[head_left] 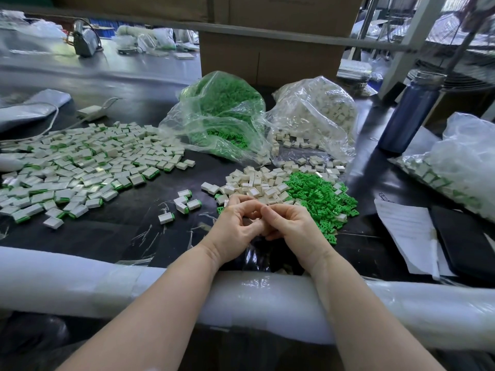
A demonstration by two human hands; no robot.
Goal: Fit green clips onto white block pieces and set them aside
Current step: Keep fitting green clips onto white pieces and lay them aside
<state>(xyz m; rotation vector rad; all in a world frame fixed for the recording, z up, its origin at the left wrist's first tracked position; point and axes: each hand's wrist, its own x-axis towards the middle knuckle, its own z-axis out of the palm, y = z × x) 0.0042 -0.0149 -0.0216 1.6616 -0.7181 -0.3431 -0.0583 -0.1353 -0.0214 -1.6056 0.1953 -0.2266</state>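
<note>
Green plastic clips lie in a loose heap (321,199) on a black worktable (107,236), and that heap serves here as the landmark. Touching its left edge is a smaller heap of bare white blocks (257,183). Directly in front of where the 2 heaps meet, nearer the person, 2 bare hands are pressed together fingertip to fingertip. The left hand (235,226) and right hand (292,226) both have their fingers curled inward, as if pinching a small part between them, but the part itself is hidden by the fingers, so what they hold cannot be told.

The right hand is the nearer one to the green heap, which begins just beyond and to the right of its knuckles. The left hand is nearer the white blocks, just beyond its fingertips. Both supplies lie away from the person, a short reach forward. The single pieces are too jumbled to give a common long axis.

Well to the left of the green heap spreads a wide field of finished blocks with green ends (80,167), with 5 strays (184,204) between it and the hands. A finished piece would likely go leftward, across the left hand's side.

Behind the green heap stand 2 clear bags, 1 of green clips (222,108) and 1 of white blocks (318,113).
</note>
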